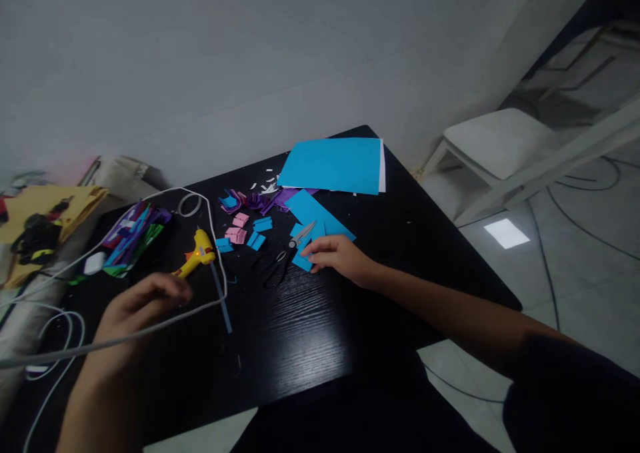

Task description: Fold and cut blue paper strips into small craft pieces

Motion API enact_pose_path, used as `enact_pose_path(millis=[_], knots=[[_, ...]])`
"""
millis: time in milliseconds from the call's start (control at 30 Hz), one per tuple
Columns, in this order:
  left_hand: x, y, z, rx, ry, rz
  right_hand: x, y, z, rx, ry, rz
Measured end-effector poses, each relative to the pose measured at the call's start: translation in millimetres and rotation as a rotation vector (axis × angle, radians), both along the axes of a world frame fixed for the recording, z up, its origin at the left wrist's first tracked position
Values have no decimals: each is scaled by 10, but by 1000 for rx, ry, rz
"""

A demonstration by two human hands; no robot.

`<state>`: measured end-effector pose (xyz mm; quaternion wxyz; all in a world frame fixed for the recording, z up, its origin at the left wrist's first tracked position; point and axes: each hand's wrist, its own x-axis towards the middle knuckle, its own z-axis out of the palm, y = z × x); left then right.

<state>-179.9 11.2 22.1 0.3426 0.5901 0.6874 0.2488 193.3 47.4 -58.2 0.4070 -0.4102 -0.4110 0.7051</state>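
Note:
My right hand (337, 256) reaches over the black table (320, 333), its fingertips at a small blue paper piece (302, 262). Whether they grip that piece is unclear. Black-handled scissors (286, 256) lie just left of those fingers, blades over the blue paper. Blurred by motion, my left hand (145, 303) hovers at the left with its fingers curled; what they hold, if anything, cannot be made out. Beyond it lies a yellow glue gun (201, 250) with a clear glue stick (223, 303) beside it. Folded blue pieces (257, 240) and pink pieces (236, 234) sit left of the scissors.
Large blue sheets (333, 165) lie near the wall, beside purple strips (260, 202) and white scraps. A white cable (213, 220) loops across the table's left side and past my left hand. Coloured strips (135, 236) lie at the left. A white chair (500, 140) stands at the right.

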Motion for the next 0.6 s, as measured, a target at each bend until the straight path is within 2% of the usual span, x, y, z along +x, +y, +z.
enact_pose_path(millis=[67, 133, 233, 300, 433, 600], knots=[[33, 254, -105, 113, 211, 78, -5, -1, 5, 2, 2, 2], [32, 476, -235, 230, 462, 5, -6, 4, 13, -1, 5, 9], [-6, 673, -414, 217, 762, -30, -1, 14, 24, -2, 16, 3], [-15, 731, -477, 194, 842, -66, 5, 20, 28, 3, 20, -4], [4, 789, -450, 98, 864, -64, 11, 26, 25, 3, 14, -12], [-61, 765, -259, 90, 779, -97, -5, 39, 11, -7, 48, -30]])
